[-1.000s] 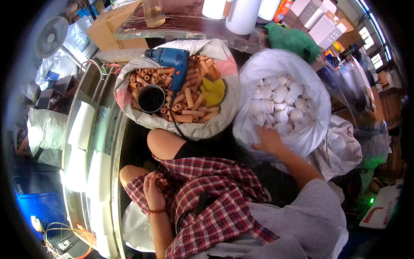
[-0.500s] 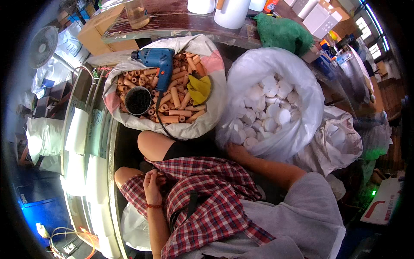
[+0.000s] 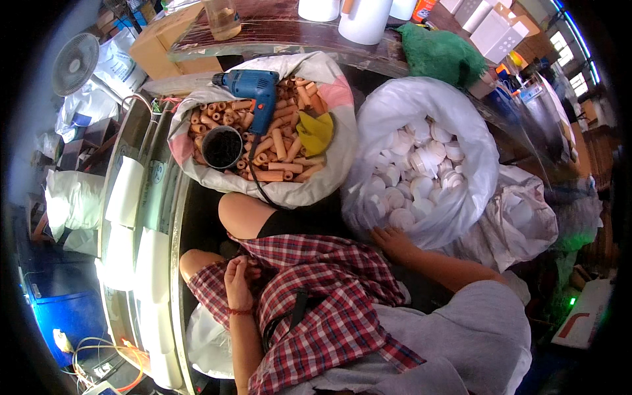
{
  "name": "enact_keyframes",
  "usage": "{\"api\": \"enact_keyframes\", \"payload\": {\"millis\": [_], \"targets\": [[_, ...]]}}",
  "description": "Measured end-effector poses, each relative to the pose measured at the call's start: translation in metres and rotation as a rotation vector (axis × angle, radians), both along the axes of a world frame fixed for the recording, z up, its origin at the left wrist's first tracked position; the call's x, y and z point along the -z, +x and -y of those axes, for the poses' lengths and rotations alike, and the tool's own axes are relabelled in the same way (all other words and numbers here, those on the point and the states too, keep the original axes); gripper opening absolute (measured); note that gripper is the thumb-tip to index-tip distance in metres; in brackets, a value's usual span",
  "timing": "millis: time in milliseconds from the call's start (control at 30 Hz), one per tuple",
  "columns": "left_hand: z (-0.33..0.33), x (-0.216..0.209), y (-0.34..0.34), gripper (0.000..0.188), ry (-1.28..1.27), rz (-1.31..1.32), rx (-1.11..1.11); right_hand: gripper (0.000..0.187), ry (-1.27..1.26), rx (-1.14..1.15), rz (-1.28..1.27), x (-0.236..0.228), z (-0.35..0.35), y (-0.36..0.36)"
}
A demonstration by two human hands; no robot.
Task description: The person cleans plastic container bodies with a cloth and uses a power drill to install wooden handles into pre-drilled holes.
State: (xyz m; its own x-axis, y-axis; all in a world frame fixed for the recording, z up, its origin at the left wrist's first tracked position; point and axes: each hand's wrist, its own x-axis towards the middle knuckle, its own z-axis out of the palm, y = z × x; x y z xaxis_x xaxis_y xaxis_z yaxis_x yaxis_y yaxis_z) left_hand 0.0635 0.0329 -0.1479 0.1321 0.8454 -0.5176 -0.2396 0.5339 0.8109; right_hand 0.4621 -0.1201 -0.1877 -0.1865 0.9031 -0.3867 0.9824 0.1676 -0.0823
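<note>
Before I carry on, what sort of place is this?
Probably a small workshop or assembly area: a blue corded power drill lies on an open sack full of short tan tubes, beside a translucent bag of white round pieces.

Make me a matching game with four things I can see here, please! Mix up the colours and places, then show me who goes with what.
Things:
1. drill
2. cloth on the tubes
3. bundle behind the white bag
4. right hand

Colours and places:
A. green
B. at the near side of the white bag
C. mostly blue
D. yellow

Right pairs:
1-C, 2-D, 3-A, 4-B
</note>
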Motion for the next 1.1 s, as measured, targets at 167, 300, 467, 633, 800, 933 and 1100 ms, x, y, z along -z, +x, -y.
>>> {"api": "enact_keyframes", "payload": {"millis": [167,300,467,633,800,933,1100], "targets": [[0.001,0.000,-0.003,0.011,0.016,-0.005,0.011,0.064,-0.047,-0.104,0.038,-0.019,0.031,0.019],[0.003,-0.004,-0.002,0.012,0.015,-0.024,0.012,0.055,0.034,-0.144,0.093,-0.011,0.039,0.025],[0.004,0.007,-0.006,0.013,0.058,0.032,-0.029,0.041,-0.013,-0.035,-0.056,-0.040,0.009,0.014],[0.004,-0.022,-0.014,0.013,0.212,0.071,-0.294,0.025,0.191,0.029,-0.376,-0.105,-0.079,-0.032],[0.033,-0.041,-0.090,0.020,0.425,-0.168,-0.618,0.017,0.443,-0.288,-0.881,-0.124,-0.174,-0.146],[0.097,-0.011,-0.188,0.031,0.358,-0.499,-0.736,0.014,0.460,-0.492,-1.000,-0.107,-0.212,-0.220],[0.264,0.075,-0.299,0.038,-0.033,-1.089,-1.041,0.022,0.067,-0.186,-1.147,-0.060,-0.224,-0.261]]}}
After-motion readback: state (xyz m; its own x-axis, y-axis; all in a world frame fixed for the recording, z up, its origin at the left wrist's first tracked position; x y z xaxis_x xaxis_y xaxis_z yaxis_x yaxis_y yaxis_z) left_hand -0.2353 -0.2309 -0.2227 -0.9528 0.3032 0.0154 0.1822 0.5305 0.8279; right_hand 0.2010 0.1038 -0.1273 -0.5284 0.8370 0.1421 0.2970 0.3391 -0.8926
